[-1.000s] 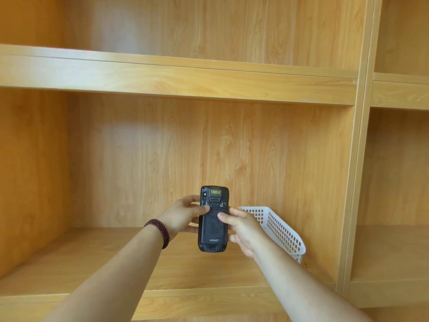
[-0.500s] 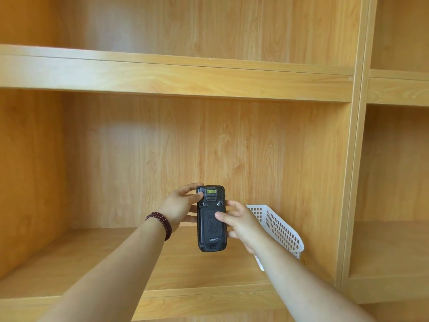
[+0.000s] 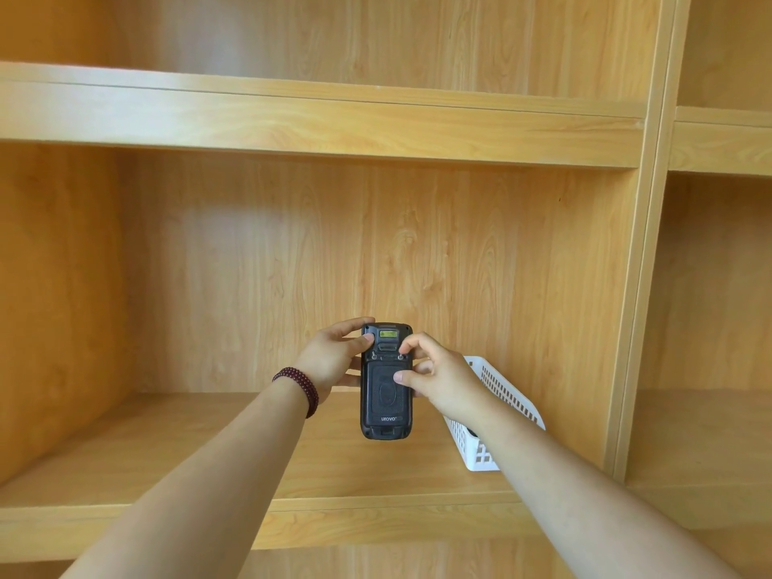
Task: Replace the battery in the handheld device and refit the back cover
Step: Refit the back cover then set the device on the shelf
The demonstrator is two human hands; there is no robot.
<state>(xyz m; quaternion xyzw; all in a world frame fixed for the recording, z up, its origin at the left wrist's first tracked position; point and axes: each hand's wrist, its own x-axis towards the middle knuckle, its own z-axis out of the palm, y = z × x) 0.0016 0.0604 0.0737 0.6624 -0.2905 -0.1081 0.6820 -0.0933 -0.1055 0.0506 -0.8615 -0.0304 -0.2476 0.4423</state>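
Observation:
A black handheld device [image 3: 385,405] is held upright in the air above the wooden shelf, its back facing me with the cover on and a yellow label near the top. My left hand [image 3: 330,361] grips its upper left edge, thumb resting near the left latch. My right hand [image 3: 438,376] holds the right side, with the index fingertip on the right latch at the top of the cover and the thumb pressed on the cover's middle.
A white perforated plastic basket [image 3: 505,394] stands on the shelf board [image 3: 167,449] just right of my right wrist. Shelf side walls rise at left and right, and another shelf board [image 3: 317,123] runs overhead.
My right index finger moved up from the device's side to the right latch, and the thumb came onto the cover. The device stayed upright in both hands.

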